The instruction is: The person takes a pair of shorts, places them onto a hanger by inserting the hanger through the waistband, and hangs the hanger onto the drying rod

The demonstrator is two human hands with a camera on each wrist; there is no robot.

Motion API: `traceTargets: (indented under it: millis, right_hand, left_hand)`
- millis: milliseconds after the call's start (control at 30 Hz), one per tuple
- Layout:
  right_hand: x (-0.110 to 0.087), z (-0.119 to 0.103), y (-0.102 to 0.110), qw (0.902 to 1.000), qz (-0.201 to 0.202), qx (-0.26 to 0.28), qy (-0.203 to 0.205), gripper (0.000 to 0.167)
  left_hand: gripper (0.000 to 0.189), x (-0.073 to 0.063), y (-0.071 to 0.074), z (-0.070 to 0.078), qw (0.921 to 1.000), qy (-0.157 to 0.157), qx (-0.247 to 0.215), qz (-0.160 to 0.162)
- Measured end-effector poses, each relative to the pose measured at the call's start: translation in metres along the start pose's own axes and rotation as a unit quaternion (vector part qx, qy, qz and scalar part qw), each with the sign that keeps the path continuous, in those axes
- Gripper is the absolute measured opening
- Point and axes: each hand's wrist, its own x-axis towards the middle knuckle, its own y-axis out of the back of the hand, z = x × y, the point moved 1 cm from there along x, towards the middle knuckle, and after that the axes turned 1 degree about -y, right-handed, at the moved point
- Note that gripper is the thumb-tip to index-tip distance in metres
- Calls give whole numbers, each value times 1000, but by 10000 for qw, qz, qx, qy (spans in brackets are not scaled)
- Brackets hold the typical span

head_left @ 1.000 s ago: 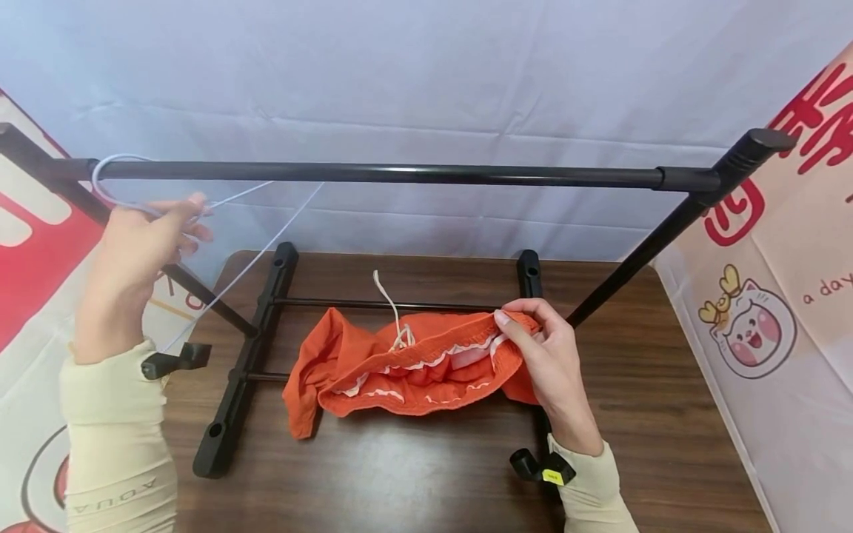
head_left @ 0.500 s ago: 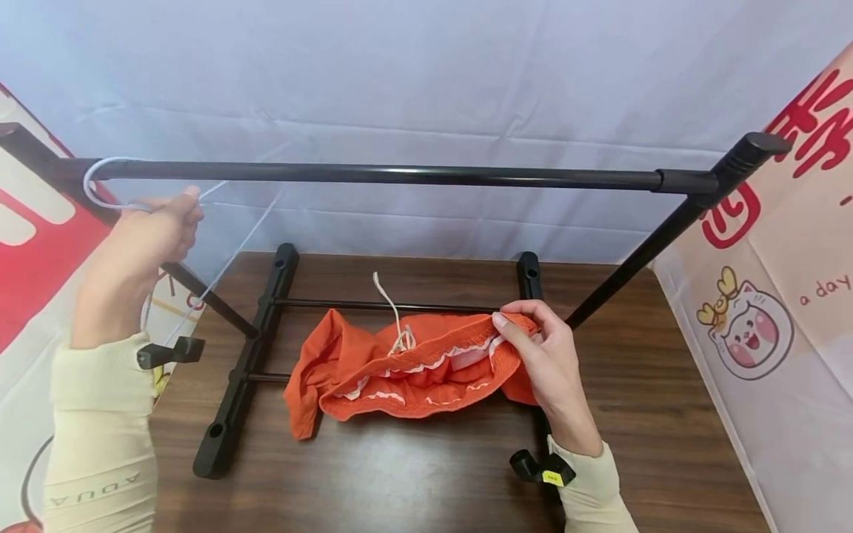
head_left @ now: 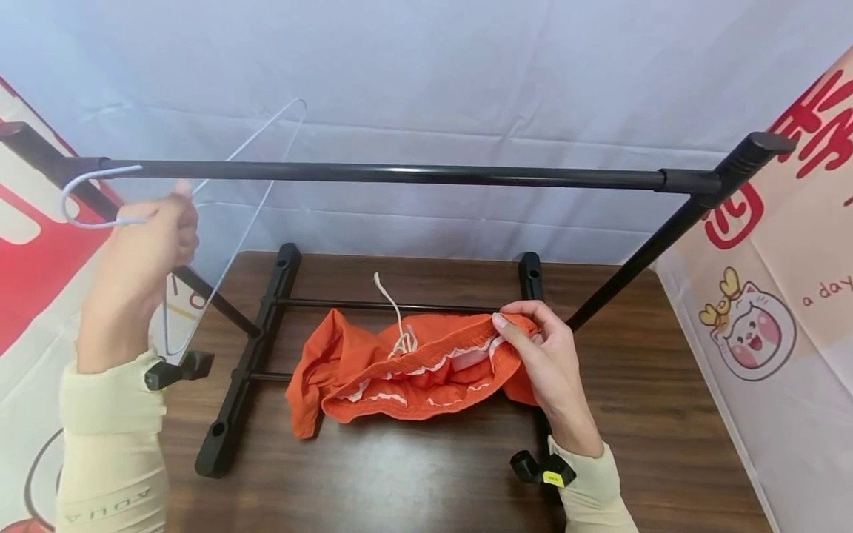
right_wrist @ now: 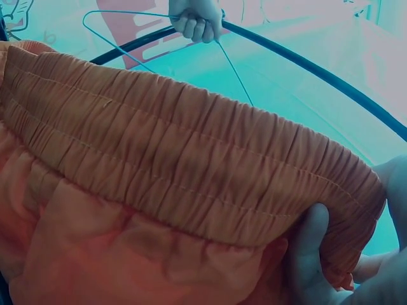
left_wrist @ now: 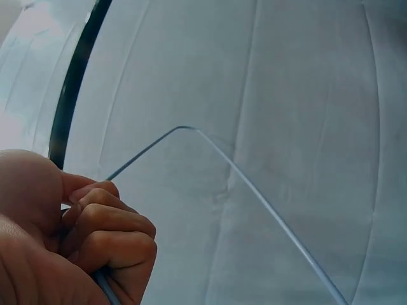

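Note:
My left hand (head_left: pixel 149 248) grips a thin, pale blue wire clothes hanger (left_wrist: pixel 254 190) near its neck, fingers curled round it. The hanger's hook (head_left: pixel 100 175) points left, its tip in front of the rack's top bar (head_left: pixel 400 173). One corner of the hanger rises behind the bar; the other hangs below the hand. My right hand (head_left: pixel 549 363) pinches the right end of the elastic waistband of orange pants (head_left: pixel 416 411), thumb on the outside in the right wrist view. The pants lie bunched over the rack's base, waist opening spread, with a white drawstring (head_left: pixel 392 300) at the back.
The black rack stands on a brown wooden table (head_left: pixel 400 481), with slanted posts (head_left: pixel 643 255) and feet (head_left: pixel 229 422) on both sides. Pale cloth (head_left: pixel 426 74) hangs behind, and printed panels (head_left: pixel 753 326) flank the table.
The hanger's hook has come from around the top bar to its near side and shifted left. The left hand moved slightly with it; the right hand and pants stay nearly still.

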Motion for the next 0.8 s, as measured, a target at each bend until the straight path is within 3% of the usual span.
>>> traceTargets:
  millis: [100,200,267,367,433,633,733,800]
  right_hand:
    - [0,0,0,10000,27,-14,-15,22]
    - [0,1,-1,10000,66,-44,14,24]
    - [0,1,-1,9999,83,-46,39,26]
    - [1,1,-2,9999,105,-35,64,28]
    - [1,1,-2,9999,123,-16,59,30]
    - [0,0,-2,9998,185,-54,-3,30]
    - [0,-1,-2,9998,190,-57,-29,27]
    - [-1,-1,-2,9998,191,-41,-38,27]
  left_hand:
    - [56,-11,-5,-4,9996,-56,265,-49]
    - [54,-22,-11,-9,9949,20,1002,-128]
    - [50,-31,-15,-11,9848,178,1711,-256]
    - [51,-44,-24,-16,9639,115,2604,-550]
    - [53,-54,-31,-18,9564,-22,2832,-706]
    - [53,-88,-57,-18,9531,-415,2806,-1058]
    - [55,-106,-68,-16,9654,-673,2252,-1126]
    - [54,-117,-74,-16,9792,-994,1359,-1134]
